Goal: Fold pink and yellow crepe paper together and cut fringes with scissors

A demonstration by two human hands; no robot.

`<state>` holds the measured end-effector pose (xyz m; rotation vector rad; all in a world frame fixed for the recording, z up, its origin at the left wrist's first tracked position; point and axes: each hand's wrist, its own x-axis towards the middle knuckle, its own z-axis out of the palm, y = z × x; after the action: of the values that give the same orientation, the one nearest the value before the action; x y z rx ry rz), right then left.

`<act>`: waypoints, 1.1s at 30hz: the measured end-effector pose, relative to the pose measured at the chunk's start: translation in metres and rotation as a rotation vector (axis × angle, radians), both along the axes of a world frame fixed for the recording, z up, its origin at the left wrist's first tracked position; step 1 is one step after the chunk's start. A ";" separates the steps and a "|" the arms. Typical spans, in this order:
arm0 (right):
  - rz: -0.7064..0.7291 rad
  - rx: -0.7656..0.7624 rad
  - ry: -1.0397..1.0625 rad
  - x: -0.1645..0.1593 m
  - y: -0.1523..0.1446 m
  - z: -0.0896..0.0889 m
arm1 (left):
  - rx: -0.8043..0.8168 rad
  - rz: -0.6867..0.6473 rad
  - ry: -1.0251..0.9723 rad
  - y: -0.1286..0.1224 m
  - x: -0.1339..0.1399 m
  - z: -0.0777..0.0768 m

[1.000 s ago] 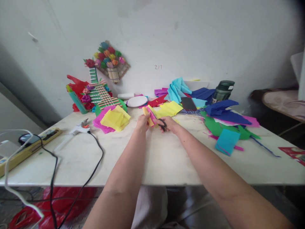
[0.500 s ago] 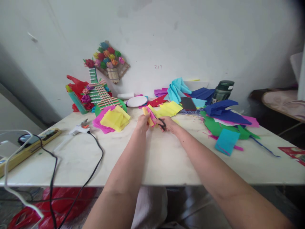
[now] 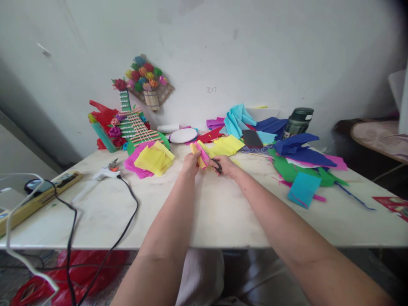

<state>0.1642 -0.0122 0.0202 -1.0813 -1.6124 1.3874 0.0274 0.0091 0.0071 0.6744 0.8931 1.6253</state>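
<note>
In the middle of the table, my left hand (image 3: 191,164) pinches folded yellow and pink crepe paper (image 3: 202,156). My right hand (image 3: 227,165) is closed round the dark handles of a pair of scissors (image 3: 217,165), whose blades point at the paper and are mostly hidden by it. Just behind the hands lies a loose yellow crepe sheet (image 3: 227,145). To the left of my left hand is a stack of yellow paper (image 3: 153,159) on pink paper (image 3: 134,163).
A glue gun (image 3: 107,171) with a black cord and a power strip (image 3: 68,179) lie at left. A stick-made guitar model (image 3: 140,127) stands behind. A white disc (image 3: 183,135), phone (image 3: 251,138), bottle (image 3: 298,121) and blue paper piece (image 3: 304,189) are around the back and right.
Almost nothing differs. The scissors and my right hand have shifted very slightly against the paper; my left hand keeps its hold.
</note>
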 end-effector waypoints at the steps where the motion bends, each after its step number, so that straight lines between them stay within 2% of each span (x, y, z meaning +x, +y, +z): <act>1: -0.001 0.002 -0.003 0.000 0.000 0.000 | 0.006 -0.005 -0.004 0.000 0.000 0.000; 7: -0.009 -0.005 -0.022 0.001 -0.002 0.003 | 0.015 -0.014 0.000 0.000 -0.002 -0.001; 21: 0.190 0.039 -0.089 0.021 0.001 0.008 | 0.024 -0.060 0.041 -0.001 -0.001 0.000; 33: 0.134 0.063 -0.091 0.016 0.002 0.004 | 0.016 -0.095 0.034 -0.008 0.005 0.007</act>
<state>0.1805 -0.0106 0.0246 -1.0285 -1.8108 1.3804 0.0325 0.0015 0.0143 0.7468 0.8610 1.5412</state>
